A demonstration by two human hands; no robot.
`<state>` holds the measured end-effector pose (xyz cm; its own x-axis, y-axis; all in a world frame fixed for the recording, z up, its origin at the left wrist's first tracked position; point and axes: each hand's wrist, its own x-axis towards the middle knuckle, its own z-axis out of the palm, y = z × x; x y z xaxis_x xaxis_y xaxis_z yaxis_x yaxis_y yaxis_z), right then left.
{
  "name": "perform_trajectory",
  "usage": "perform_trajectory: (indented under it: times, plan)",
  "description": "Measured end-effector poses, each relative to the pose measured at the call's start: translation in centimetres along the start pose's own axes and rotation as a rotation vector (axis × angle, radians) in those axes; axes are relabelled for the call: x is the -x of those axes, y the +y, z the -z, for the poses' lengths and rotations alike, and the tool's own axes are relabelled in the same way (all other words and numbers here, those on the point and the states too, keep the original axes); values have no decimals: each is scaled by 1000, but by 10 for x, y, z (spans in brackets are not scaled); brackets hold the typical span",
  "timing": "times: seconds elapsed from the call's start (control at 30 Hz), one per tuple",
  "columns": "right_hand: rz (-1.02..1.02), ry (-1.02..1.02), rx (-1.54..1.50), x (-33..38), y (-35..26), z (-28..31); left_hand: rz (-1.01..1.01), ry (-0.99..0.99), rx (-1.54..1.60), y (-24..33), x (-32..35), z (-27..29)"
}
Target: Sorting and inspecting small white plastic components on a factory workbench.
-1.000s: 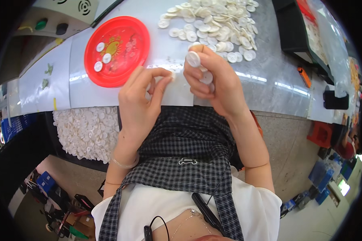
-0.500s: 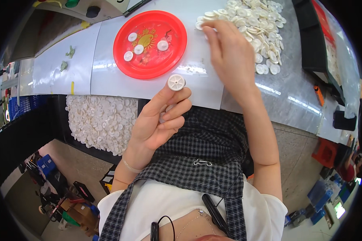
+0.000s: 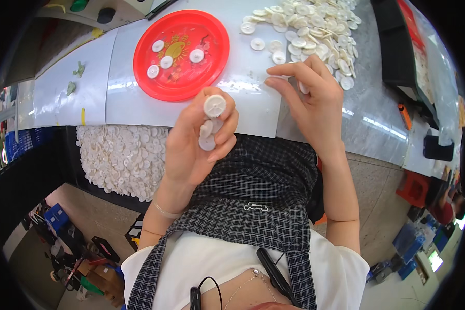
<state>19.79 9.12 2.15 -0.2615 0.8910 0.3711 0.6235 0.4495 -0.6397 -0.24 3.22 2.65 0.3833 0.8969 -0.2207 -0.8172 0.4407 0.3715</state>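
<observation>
1. Fingers (image 3: 219, 129) of the left hand (image 3: 194, 147) are clamped on a small stack of white plastic gears (image 3: 212, 121); the top gear faces the camera, two more show below it against the palm.
2. The left hand is raised above the near edge of the table (image 3: 377, 119), over the lap.
3. Fingers (image 3: 284, 82) of the right hand (image 3: 312, 101) are curled together on one white gear (image 3: 303, 87), mostly hidden; the hand rests on the table at the near side of the gear pile (image 3: 310, 31).
4. Red plate (image 3: 212, 67) lies far left of the hands, on a white sheet (image 3: 253, 98); four white gears (image 3: 166, 62) lie in it, apart from each other.
5. Below the table edge, at left, a bin of white discs (image 3: 121, 157).
</observation>
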Motion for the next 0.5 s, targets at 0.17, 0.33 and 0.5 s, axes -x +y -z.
perform_trajectory:
  times: [0.17,0.33,0.5]
  plan:
    - [-335,-36,-695,14,-6,13,-110,17,-307,7,-22,-21]
    - [-629,-47,-1260,30,-16,14,-753,170,-1540,3,-66,-20]
    - [-606,-30,-1195,38,-16,15,-793,225,-2053,6,-92,-16]
